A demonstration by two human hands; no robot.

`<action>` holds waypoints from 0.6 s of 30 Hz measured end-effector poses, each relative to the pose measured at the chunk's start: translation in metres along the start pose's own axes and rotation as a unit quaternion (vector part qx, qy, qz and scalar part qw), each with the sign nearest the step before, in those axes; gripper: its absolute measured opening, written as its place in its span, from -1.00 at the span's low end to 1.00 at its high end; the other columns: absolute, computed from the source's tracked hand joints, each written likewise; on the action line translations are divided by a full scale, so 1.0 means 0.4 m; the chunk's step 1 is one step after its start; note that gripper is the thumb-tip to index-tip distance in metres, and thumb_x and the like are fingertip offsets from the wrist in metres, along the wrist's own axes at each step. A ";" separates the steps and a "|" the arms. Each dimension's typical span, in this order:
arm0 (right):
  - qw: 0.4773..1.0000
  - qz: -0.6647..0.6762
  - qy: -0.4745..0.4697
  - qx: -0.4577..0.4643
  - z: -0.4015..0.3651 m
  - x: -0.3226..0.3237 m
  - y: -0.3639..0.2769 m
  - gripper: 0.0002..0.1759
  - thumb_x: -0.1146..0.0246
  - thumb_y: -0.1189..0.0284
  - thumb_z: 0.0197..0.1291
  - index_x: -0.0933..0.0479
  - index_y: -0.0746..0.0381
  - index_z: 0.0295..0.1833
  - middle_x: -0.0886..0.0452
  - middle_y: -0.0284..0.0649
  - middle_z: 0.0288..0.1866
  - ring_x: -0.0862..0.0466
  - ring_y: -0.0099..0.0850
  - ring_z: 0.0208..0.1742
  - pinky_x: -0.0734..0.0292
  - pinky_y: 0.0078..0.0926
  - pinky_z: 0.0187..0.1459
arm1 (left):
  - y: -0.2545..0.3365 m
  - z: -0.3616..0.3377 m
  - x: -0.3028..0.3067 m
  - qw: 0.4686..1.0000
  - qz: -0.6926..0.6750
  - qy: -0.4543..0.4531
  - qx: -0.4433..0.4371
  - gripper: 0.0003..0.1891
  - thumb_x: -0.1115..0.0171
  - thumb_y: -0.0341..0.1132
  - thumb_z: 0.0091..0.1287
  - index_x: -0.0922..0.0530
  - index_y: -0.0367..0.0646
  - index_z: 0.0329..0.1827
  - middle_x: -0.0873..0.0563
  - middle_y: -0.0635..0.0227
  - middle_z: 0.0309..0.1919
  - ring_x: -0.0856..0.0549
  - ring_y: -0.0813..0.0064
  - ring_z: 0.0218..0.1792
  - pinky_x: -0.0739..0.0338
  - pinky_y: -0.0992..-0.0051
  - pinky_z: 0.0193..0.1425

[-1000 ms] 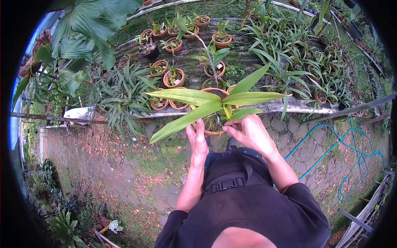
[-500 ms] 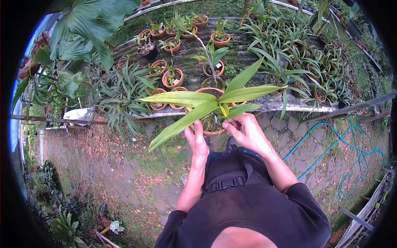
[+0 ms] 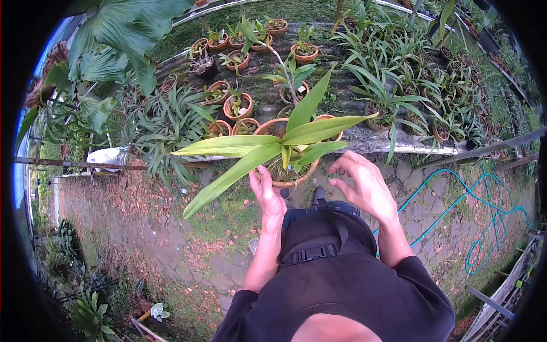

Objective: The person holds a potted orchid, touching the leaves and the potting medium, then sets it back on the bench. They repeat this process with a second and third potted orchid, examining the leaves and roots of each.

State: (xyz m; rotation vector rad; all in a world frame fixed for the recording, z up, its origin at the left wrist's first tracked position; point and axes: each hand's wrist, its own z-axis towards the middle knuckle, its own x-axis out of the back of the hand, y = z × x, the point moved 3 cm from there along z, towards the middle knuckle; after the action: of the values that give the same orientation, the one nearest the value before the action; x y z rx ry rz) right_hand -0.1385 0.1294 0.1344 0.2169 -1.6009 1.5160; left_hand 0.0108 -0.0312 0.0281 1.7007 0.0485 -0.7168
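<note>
A potted orchid (image 3: 313,134) with long, broad green leaves sits in a terracotta flowerpot (image 3: 297,181) in front of my body. Thin pale roots show inside the pot. My left hand (image 3: 268,199) grips the pot's left side, its fingers raised along the rim and partly covered by a long leaf. To the right of the pot, apart from it, my right hand (image 3: 364,185) is open with bent fingers, and I see nothing in it.
Beyond the pot, a bench (image 3: 376,142) carries several terracotta pots and clumps of strap-leaved plants (image 3: 165,125). Large lobed leaves (image 3: 122,34) hang at upper left. A teal hose (image 3: 433,219) lies coiled on the stone path (image 3: 194,245) at right.
My right hand has come off the plant and moved right. The orchid and its pot have shifted and turned slightly to the left, with my left hand staying at the pot's side.
</note>
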 end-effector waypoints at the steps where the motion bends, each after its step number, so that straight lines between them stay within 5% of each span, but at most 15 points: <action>1: 0.999 0.035 0.000 -0.003 0.006 -0.008 -0.007 -0.82 -0.40 0.52 0.21 -0.63 0.33 -0.11 -0.59 -0.09 -0.20 -0.68 -0.08 -0.19 -0.58 -0.17 -0.16 | -0.011 0.005 0.009 1.000 0.008 -0.004 -0.013 -0.34 -0.06 -0.03 0.67 -0.14 -0.23 0.65 -0.45 0.09 0.47 -0.56 0.24 0.41 -0.59 0.19 0.43; 7: 0.998 0.058 0.036 0.015 0.051 -0.072 -0.019 -0.76 -0.47 0.48 0.17 -0.69 0.37 -0.08 -0.69 -0.04 -0.19 -0.68 -0.16 -0.28 -0.59 -0.28 -0.26 | -0.013 -0.014 -0.003 0.998 0.045 -0.010 -0.041 -0.38 -0.12 -0.12 0.66 -0.17 -0.24 0.62 -0.46 0.12 0.45 -0.51 0.29 0.44 -0.51 0.24 0.46; 8: 0.997 0.037 -0.041 -0.059 0.057 -0.079 -0.015 -0.67 -0.49 0.47 0.15 -0.68 0.35 0.01 -0.71 0.00 -0.13 -0.73 -0.10 -0.17 -0.64 -0.21 -0.14 | -0.009 -0.019 -0.008 0.997 0.055 -0.009 -0.050 -0.40 -0.13 -0.15 0.65 -0.19 -0.24 0.61 -0.47 0.13 0.44 -0.50 0.31 0.44 -0.48 0.26 0.48; 12: 0.998 0.031 0.049 -0.016 0.066 -0.083 -0.012 -0.55 -0.50 0.46 0.13 -0.64 0.31 0.15 -0.71 0.04 -0.08 -0.72 0.03 -0.02 -0.62 -0.07 0.03 | -0.011 -0.041 -0.018 0.997 0.056 -0.003 -0.061 -0.44 -0.16 -0.34 0.60 -0.23 -0.26 0.57 -0.45 0.17 0.45 -0.46 0.37 0.43 -0.24 0.32 0.57; 18: 0.996 0.038 0.076 0.009 0.076 -0.107 0.007 -0.54 -0.49 0.50 0.10 -0.64 0.31 0.15 -0.72 0.06 -0.05 -0.71 0.10 0.02 -0.61 -0.02 0.07 | -0.030 -0.048 -0.002 0.995 0.083 0.023 -0.042 -0.25 -0.15 -0.29 0.61 0.03 -0.31 0.70 -0.30 0.08 0.58 -0.33 0.32 0.56 -0.17 0.28 0.65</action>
State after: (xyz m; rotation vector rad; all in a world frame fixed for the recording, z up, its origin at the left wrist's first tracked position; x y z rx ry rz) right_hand -0.1296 0.0850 0.1078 0.0488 -1.4902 1.5667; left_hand 0.0139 -0.0104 0.0195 1.6198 -0.0295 -0.5446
